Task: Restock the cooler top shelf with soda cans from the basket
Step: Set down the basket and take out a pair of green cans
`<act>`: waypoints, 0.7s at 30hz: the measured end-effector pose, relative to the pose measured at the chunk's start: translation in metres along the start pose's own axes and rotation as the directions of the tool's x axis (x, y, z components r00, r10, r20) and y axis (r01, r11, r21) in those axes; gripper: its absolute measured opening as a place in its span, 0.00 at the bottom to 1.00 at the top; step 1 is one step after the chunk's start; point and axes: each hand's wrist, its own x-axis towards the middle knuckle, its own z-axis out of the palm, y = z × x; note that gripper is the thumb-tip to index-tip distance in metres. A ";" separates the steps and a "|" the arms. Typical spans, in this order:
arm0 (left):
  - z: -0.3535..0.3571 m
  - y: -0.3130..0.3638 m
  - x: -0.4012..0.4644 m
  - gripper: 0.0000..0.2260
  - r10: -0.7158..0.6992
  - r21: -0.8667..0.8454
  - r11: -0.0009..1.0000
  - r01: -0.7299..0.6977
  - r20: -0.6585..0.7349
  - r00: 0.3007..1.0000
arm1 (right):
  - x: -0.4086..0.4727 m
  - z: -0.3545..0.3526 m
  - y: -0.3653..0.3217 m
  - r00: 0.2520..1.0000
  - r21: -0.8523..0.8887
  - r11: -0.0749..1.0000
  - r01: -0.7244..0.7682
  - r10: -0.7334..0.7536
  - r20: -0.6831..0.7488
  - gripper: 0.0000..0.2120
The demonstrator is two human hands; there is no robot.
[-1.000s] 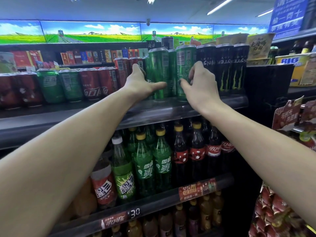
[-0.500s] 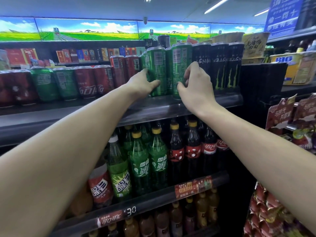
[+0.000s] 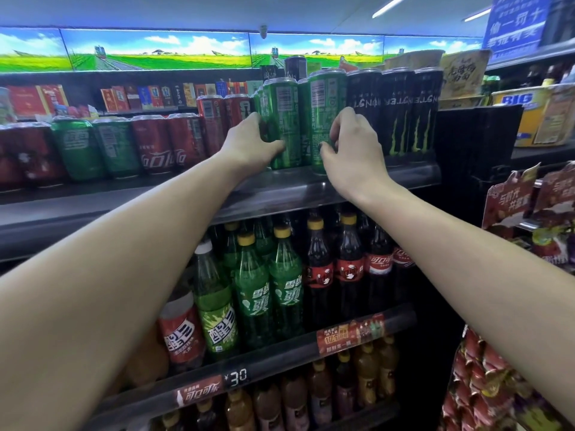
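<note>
Both arms reach up to the dark metal top shelf [image 3: 389, 178] of the cooler. The left hand [image 3: 249, 144] curls its grip round the left side of a tall slim green soda can [image 3: 284, 119]; the right hand [image 3: 351, 144] pinches a second tall green soda can [image 3: 325, 110] just beside it, fingers bent against its front. Both cans stand upright, long axis vertical, bases on the shelf near its front lip, ingredient panels facing out. Tall black energy-drink cans [image 3: 401, 110] stand immediately right, short red cola cans [image 3: 168, 144] further left
</note>
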 end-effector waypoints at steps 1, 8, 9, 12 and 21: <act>0.000 0.001 0.000 0.24 -0.002 0.009 1.000 0.002 0.002 1.000 | 0.000 0.000 0.000 1.000 0.001 1.000 0.002 -0.002 0.004 0.07; -0.007 0.010 -0.009 0.31 -0.040 0.057 0.998 0.041 -0.014 0.999 | -0.003 -0.004 -0.004 1.000 -0.037 0.999 -0.008 0.009 0.017 0.11; -0.011 0.013 -0.012 0.30 -0.017 0.070 0.997 0.019 -0.020 1.000 | -0.006 -0.004 -0.006 1.000 -0.064 0.998 -0.001 0.002 0.011 0.13; -0.030 0.021 -0.031 0.24 0.095 0.156 0.984 -0.089 -0.032 0.995 | -0.020 -0.003 -0.018 0.998 -0.081 0.995 0.064 -0.066 -0.024 0.12; -0.042 -0.028 -0.159 0.07 0.452 0.181 0.890 -0.418 -0.242 0.858 | -0.114 0.039 -0.054 0.989 0.284 0.950 0.127 -0.143 0.040 0.06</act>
